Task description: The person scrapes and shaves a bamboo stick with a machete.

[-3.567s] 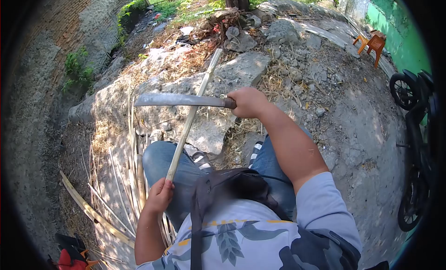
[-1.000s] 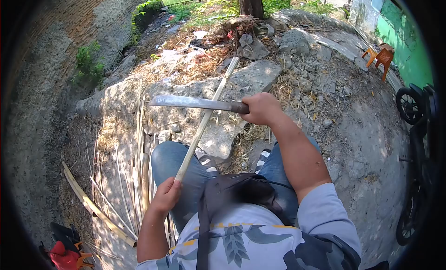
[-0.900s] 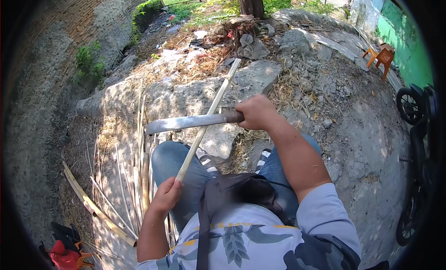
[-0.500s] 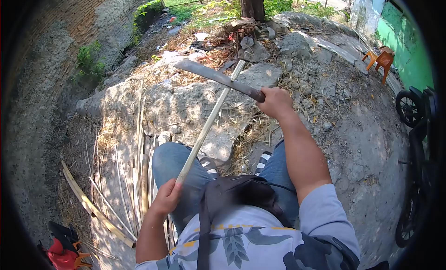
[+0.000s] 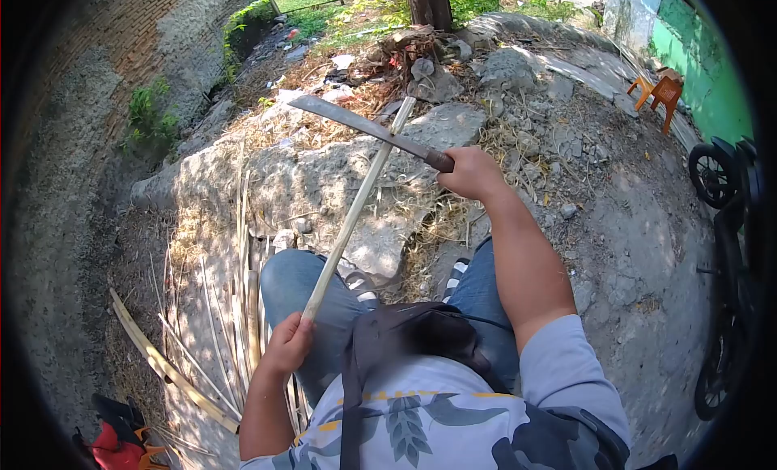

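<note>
My left hand (image 5: pixel 291 340) is closed around the lower end of a pale bamboo strip (image 5: pixel 350 221), which slants up and away past my left knee. In my right hand (image 5: pixel 471 174) is the handle of a machete (image 5: pixel 356 120), its long blade pointing left. The blade crosses the strip a little below its far end. Whether the edge bites into the strip cannot be made out. Beside my left leg lie several loose bamboo strips (image 5: pixel 239 308) and a longer curved bamboo piece (image 5: pixel 170 371).
A rough stone ledge (image 5: pixel 307 179) stands before my feet, with shavings and rubble on it. Behind is a tree trunk (image 5: pixel 429 5). To the right are an orange chair (image 5: pixel 665 98) and a motorcycle (image 5: pixel 720 268). A red item (image 5: pixel 117 450) lies at lower left.
The machete and my right hand have shifted slightly left, and the strip's far end sits a little lower and further left. The whole view has also shifted slightly. Both grips stay the same.
</note>
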{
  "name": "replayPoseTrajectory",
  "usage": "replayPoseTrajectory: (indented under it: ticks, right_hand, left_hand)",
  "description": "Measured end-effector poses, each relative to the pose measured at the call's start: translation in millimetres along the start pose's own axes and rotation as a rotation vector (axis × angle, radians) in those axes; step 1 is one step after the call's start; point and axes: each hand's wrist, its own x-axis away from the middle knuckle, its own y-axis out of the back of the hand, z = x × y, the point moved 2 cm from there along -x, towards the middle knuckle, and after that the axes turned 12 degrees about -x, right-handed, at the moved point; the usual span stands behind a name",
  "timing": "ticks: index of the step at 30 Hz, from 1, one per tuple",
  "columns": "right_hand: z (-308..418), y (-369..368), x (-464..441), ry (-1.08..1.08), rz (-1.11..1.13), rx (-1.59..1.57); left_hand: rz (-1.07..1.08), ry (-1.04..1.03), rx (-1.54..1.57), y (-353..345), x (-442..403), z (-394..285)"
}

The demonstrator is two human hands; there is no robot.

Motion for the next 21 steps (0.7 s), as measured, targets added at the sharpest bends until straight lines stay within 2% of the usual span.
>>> replayPoseTrajectory:
  ticks: [21]
  right_hand:
    - [5.9,1.3,2.0,-0.007,0.016,0.013]
  left_hand:
    - [0.007,0.010,0.054,0.8,-0.5,-0.5]
